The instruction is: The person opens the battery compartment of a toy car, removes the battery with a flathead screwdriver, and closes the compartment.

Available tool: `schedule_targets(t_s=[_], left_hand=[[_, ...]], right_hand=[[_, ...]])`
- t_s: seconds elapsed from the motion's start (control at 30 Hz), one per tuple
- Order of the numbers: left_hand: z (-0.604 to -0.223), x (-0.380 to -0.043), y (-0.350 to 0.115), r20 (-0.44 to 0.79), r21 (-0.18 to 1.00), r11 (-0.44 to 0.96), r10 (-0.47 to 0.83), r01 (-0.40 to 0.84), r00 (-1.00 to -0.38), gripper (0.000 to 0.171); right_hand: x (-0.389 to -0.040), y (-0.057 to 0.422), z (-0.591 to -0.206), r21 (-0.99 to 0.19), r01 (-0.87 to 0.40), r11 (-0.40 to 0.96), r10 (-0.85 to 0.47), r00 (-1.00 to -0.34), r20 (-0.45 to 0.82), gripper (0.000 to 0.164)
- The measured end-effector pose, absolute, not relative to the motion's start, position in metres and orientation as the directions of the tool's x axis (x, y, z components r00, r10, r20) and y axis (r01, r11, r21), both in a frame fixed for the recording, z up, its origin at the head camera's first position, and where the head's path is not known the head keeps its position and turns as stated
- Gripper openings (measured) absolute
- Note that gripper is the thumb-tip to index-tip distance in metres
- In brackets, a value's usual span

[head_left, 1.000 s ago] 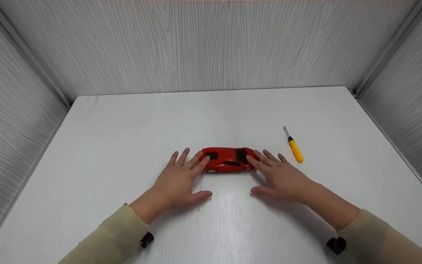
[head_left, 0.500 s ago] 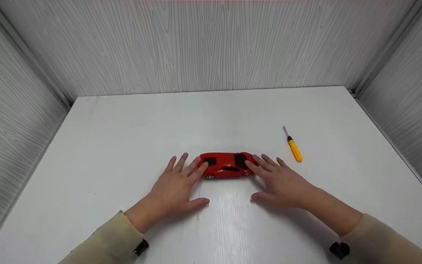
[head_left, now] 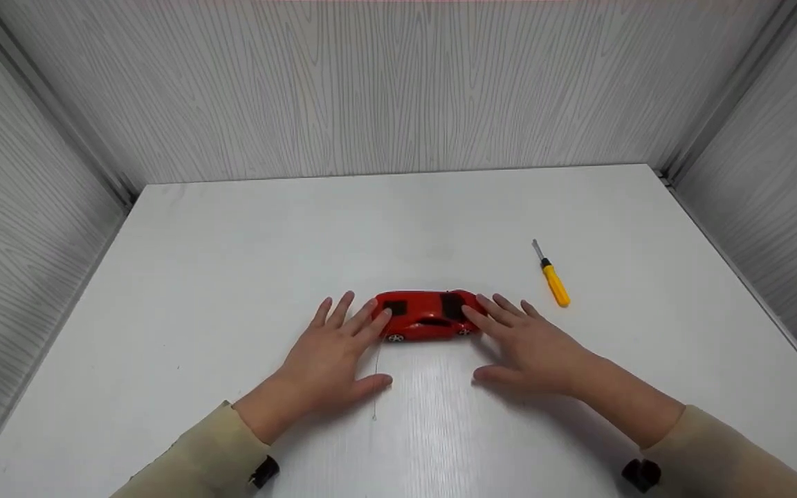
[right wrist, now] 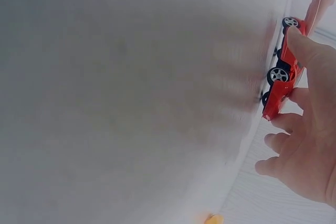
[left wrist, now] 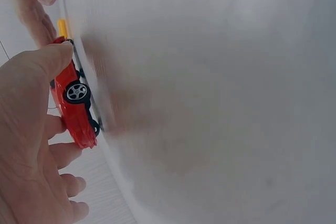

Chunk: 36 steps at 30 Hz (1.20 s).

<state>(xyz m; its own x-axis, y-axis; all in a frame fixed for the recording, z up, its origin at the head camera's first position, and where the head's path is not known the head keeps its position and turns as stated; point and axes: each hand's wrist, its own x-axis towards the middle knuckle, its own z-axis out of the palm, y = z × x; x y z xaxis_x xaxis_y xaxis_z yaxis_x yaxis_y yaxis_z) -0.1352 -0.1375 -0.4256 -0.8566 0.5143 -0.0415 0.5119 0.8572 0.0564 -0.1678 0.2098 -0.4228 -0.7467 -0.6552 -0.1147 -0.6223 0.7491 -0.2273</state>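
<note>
Two hands: both were flat on the white table [head_left: 232,242] from where I was watching, one at each end of the little red toy car [head_left: 425,315].
Left hand: my feed showed the left hand [head_left: 333,360] palm down, fingers [head_left: 343,309] spread and straight, thumb out to the side. Its forefinger tip lay on the car's near end, nothing curled round it.
Right hand: the right hand [head_left: 533,349] was the mirror of it, fingers fanned and relaxed, forefinger touching the car's other end, thumb stretched toward the left hand.
Car: sat on its wheels between the two sets of fingertips, lengthwise across, just beyond the gap between the thumbs. Black window patches on top.
Left wrist view: I saw the red toy car [left wrist: 73,100] side-on with a silver wheel, the left hand [left wrist: 26,140] resting against it, thumb tip at its roof line. Rest was blurry table.
Right wrist view: same story, the red toy car [right wrist: 281,74] at the tips of the right hand [right wrist: 310,145], a finger laid over it. Mostly blur otherwise.
Screwdriver: a yellow-handled screwdriver [head_left: 552,279] lay beyond the right hand, near but apart from its fingers, untouched.
Sleeves: beige sleeves [head_left: 198,460] on both arms.
</note>
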Motion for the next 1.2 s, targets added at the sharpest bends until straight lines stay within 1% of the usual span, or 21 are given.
schedule_targets(t_s=[0.17,0.43,0.6,0.77,0.9,1.03,1.13,1.2], left_hand=[[-0.425,-0.136,-0.138,-0.036,0.057,0.852,0.523,0.521,-0.852,0.092],[-0.420,-0.142,-0.140,0.017,0.059,0.839,0.541,0.541,-0.841,0.089],[-0.419,-0.155,-0.139,0.064,0.082,0.808,0.580,0.584,-0.812,0.084],[-0.421,-0.168,-0.141,0.092,0.113,0.769,0.623,0.629,-0.777,0.078],[-0.422,-0.176,-0.145,0.082,0.146,0.753,0.638,0.642,-0.766,0.076],[-0.424,-0.180,-0.147,0.061,0.223,0.739,0.640,0.636,-0.766,0.075],[-0.427,-0.181,-0.147,0.041,0.344,0.722,0.627,0.600,-0.778,0.076],[-0.428,-0.181,-0.148,0.026,0.437,0.709,0.605,0.554,-0.796,0.075]], right_hand=[[-0.170,0.212,-0.425,-0.248,-0.626,0.739,-0.660,-0.746,-0.083,0.094],[-0.180,0.212,-0.427,-0.292,-0.679,0.674,-0.688,-0.720,0.087,0.085],[-0.189,0.213,-0.429,-0.330,-0.664,0.670,-0.672,-0.732,0.109,0.080],[-0.197,0.213,-0.432,-0.422,-0.643,0.639,-0.667,-0.736,0.113,0.073],[-0.203,0.214,-0.433,-0.515,-0.613,0.599,-0.659,-0.743,0.117,0.067],[-0.207,0.215,-0.435,-0.588,-0.571,0.572,-0.644,-0.757,0.109,0.063],[-0.210,0.216,-0.436,-0.645,-0.516,0.563,-0.621,-0.779,0.082,0.061],[-0.211,0.216,-0.436,-0.678,-0.472,0.563,-0.602,-0.796,0.053,0.062]])
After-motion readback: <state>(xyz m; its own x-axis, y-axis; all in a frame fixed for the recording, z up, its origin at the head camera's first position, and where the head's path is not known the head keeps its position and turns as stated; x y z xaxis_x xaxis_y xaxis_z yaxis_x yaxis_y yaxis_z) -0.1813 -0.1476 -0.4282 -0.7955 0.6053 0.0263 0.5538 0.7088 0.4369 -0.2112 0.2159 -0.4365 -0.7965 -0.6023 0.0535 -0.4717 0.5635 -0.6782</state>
